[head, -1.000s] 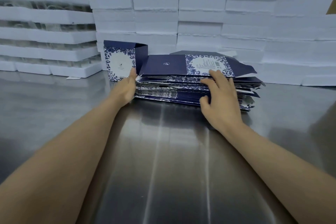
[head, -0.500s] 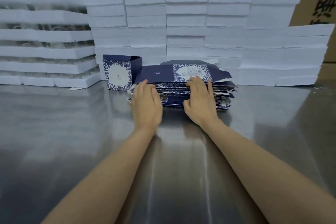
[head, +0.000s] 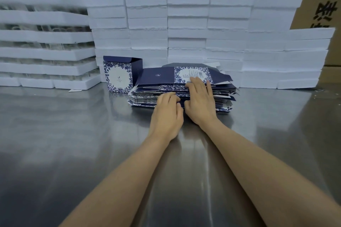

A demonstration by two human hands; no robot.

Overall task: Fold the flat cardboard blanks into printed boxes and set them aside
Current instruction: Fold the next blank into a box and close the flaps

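Stack of blanks [head: 158, 86]: flat navy and floral cardboard, piled on the steel tabletop [head: 55, 134] in front of the foam blocks [head: 188, 24].
Folded box [head: 119, 75]: upright just left of the stack, top flap open.
Left hand [head: 167, 114]: fingers curled against the stack's near edge; grip unclear.
Right hand [head: 200, 101]: fingers spread over the top blank's edge, thumb at the stack's side; grip on it unclear.

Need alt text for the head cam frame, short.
Both hands, left hand and right hand, reach onto a stack of flat blue-printed blanks on a steel table; one folded box stands left, white foam trays behind.
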